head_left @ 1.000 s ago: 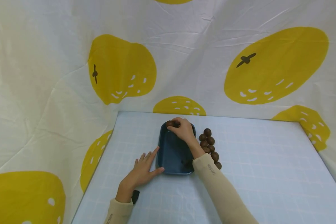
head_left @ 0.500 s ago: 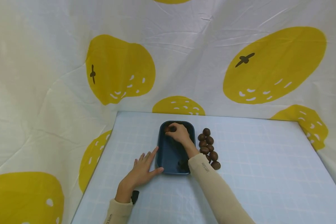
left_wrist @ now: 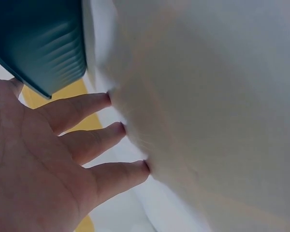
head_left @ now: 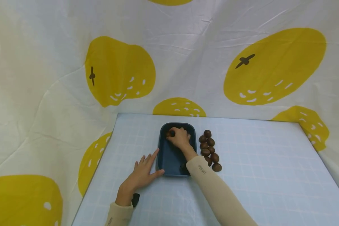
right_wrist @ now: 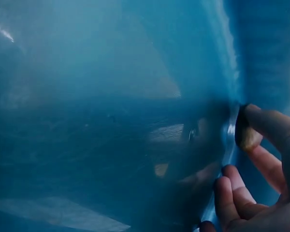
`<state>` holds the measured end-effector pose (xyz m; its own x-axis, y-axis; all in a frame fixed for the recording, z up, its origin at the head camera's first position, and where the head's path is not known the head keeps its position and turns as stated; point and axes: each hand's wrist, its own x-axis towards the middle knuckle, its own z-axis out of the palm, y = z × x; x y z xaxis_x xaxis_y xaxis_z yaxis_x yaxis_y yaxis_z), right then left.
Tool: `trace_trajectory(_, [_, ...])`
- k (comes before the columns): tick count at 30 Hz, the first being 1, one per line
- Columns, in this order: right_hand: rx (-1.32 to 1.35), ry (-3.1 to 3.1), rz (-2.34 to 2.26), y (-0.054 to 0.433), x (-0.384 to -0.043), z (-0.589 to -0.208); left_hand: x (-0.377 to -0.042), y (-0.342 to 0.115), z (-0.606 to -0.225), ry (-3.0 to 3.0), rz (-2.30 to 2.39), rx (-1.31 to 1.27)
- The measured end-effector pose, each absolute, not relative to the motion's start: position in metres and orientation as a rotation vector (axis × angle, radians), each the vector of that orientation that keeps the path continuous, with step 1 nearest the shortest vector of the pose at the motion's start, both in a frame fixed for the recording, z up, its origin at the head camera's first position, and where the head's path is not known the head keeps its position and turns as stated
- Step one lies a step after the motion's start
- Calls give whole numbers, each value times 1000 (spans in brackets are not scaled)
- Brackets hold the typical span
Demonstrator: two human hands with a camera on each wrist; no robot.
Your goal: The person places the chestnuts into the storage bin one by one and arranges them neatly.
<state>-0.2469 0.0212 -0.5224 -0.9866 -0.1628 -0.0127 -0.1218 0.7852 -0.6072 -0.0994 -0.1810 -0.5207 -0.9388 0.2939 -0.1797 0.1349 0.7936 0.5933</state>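
While right hand (head_left: pixel 178 138) is pinching: one nut (right_wrist: pixel 249 136), inside one tray (head_left: pixel 169 160).
To that hand's right: nine nuts (head_left: pixel 211 149) are showing.
Left hand (head_left: pixel 142 175): spreading fingers against tray.
Sleeve (head_left: pixel 214 185): covering tray corner.

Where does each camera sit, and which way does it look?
Head: on the head, facing forward and down at the blue tray and brown pieces; left hand and right hand show.
Left wrist: worn there, facing the left palm, fingers and part of the tray.
Right wrist: worn there, facing the tray's inside; the right hand pinches one brown piece.
Head and right wrist share the right hand and tray.
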Motion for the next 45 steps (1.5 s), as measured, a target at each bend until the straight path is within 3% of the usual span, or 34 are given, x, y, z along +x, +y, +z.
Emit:
trace_trajectory(22, [-178,2903,-1063,24,-245,-516,-98,-179,-521,2709,877,330])
trace_trajectory(29, [-134,2872,-1258,30,-246,-500,-98,-178,-521,2712,865,333])
trace_trajectory(45, [-339,2750,-1537,50,-237,-443,-97,-179,-521,2735,858,318])
